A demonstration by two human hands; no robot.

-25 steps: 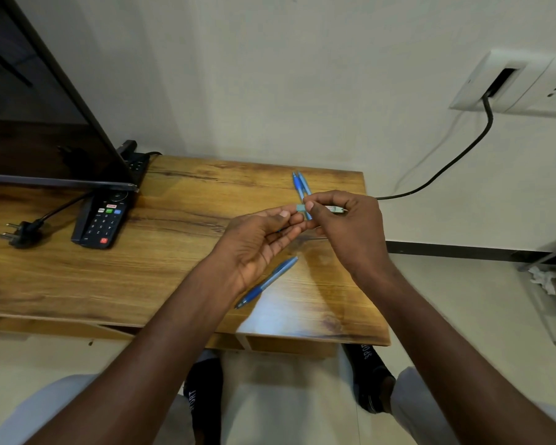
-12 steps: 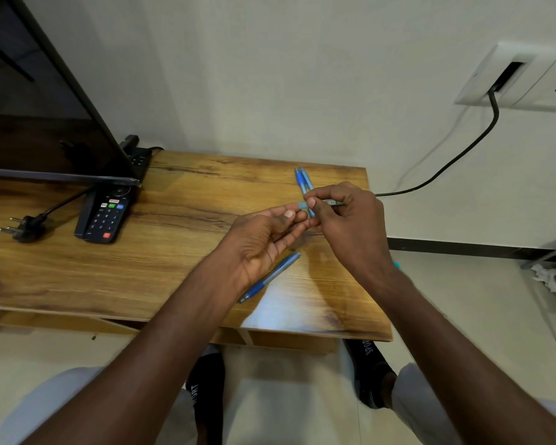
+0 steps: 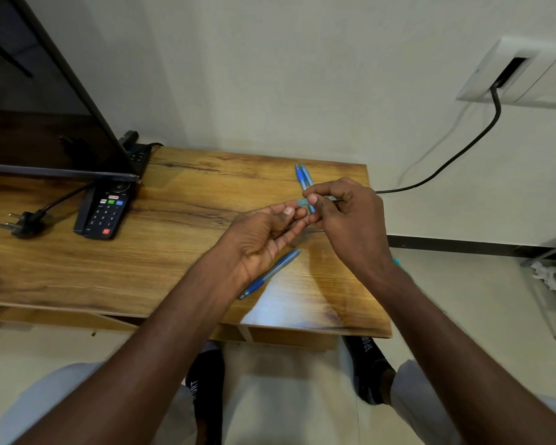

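Observation:
Above the wooden table [image 3: 174, 252], my right hand [image 3: 350, 226] pinches a thin pen part [image 3: 333, 198] with a small light-blue end piece [image 3: 301, 203] showing past the thumb. My left hand [image 3: 264, 239] meets it from the left, its thumb and fingers curled at that blue end. Two blue pens [image 3: 302, 178] lie side by side on the table just behind my hands. Another blue pen [image 3: 270, 273] lies on the table under my left wrist, partly hidden by it.
A black screen [image 3: 45, 107] stands at the left, with a remote control [image 3: 105, 210] and a loose black plug [image 3: 23, 223] below it. A black cable [image 3: 463, 149] runs from a wall socket [image 3: 514, 72] to the table's right edge. My feet [image 3: 371, 367] are under the table.
The view has shifted slightly. My hands stay together over the table; the right hand's grip on the pen part has adjusted a little.

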